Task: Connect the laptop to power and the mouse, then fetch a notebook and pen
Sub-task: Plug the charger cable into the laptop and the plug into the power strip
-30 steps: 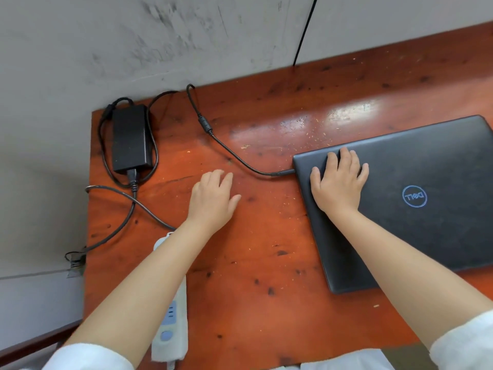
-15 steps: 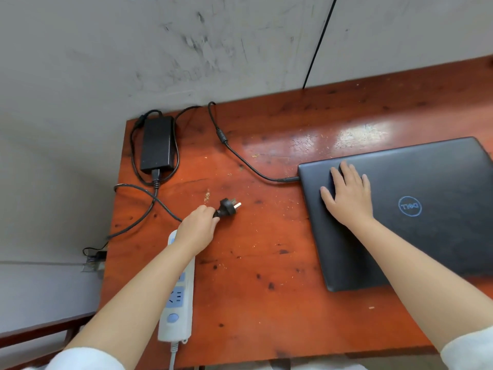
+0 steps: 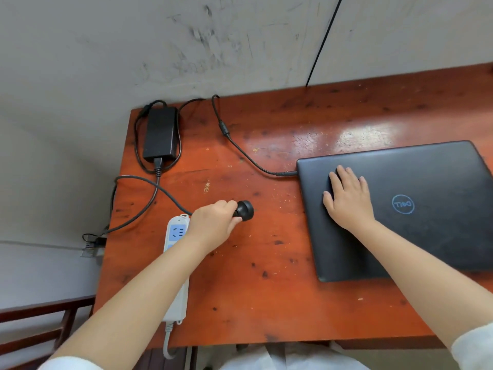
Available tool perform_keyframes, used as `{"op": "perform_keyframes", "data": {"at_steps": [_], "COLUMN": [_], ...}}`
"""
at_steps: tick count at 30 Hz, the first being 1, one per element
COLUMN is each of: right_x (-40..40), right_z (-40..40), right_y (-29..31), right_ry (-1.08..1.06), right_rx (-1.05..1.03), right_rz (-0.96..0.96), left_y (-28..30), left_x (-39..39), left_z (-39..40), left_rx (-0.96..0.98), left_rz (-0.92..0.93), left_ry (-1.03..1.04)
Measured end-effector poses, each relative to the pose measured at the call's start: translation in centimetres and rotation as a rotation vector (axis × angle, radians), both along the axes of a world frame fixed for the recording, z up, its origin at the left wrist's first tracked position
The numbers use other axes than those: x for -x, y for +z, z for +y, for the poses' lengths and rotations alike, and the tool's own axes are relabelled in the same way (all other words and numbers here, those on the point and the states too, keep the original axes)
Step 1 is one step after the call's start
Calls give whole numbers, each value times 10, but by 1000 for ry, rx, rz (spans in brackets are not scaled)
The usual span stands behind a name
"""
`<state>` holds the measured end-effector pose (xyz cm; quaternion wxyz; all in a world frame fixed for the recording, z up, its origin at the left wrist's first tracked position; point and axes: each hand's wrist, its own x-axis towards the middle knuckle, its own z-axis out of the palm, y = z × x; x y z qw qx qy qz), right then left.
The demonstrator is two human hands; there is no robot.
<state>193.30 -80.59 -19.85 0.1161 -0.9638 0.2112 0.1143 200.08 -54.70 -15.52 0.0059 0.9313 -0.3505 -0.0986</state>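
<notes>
Gripping black plug (image 3: pixel 244 210) in left hand (image 3: pixel 213 227), plug sticking out past the fingertips just above the desk (image 3: pixel 266 289) | white power strip (image 3: pixel 176 263) just beside and partly under left wrist | right hand (image 3: pixel 348 200) flat, fingers spread, on closed laptop (image 3: pixel 426 209) lid | charger brick (image 3: pixel 160 133) at far left corner.

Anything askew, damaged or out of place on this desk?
Nothing broken or spilled. The wooden desk is scuffed and dark-spotted, with pale crumbs near the laptop. The adapter's mains cable loops over the desk's left edge.
</notes>
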Motion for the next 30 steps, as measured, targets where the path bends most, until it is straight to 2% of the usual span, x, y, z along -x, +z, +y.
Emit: {"op": "perform_keyframes", "data": {"at_steps": [5,8,10,14,18,25,30], "right_x": [-1,0,3,8,15,24,24], "right_z": [47,86,120,185,227,240,242], "right_y": [8,10,9,1,-16,-33,-36], "right_ry": [23,92,141,162,147,82,62], "right_rx": [-24,-82,-126,-185,-153,-65,-42], "right_rz": [-86,-84,-100,-65,16,-19,-21], "left_y": [22,27,35,30,23,15,15], "left_x": [4,-2,-4,-18,-25,-36,-44], "left_z": [48,71,92,130,152,164,158], "left_rx": [-174,-313,-359,-350,-349,-263,-241], "left_rz": [-131,25,47,84,82,134,106], "left_ry": [59,177,178,166,79,19,-28]}}
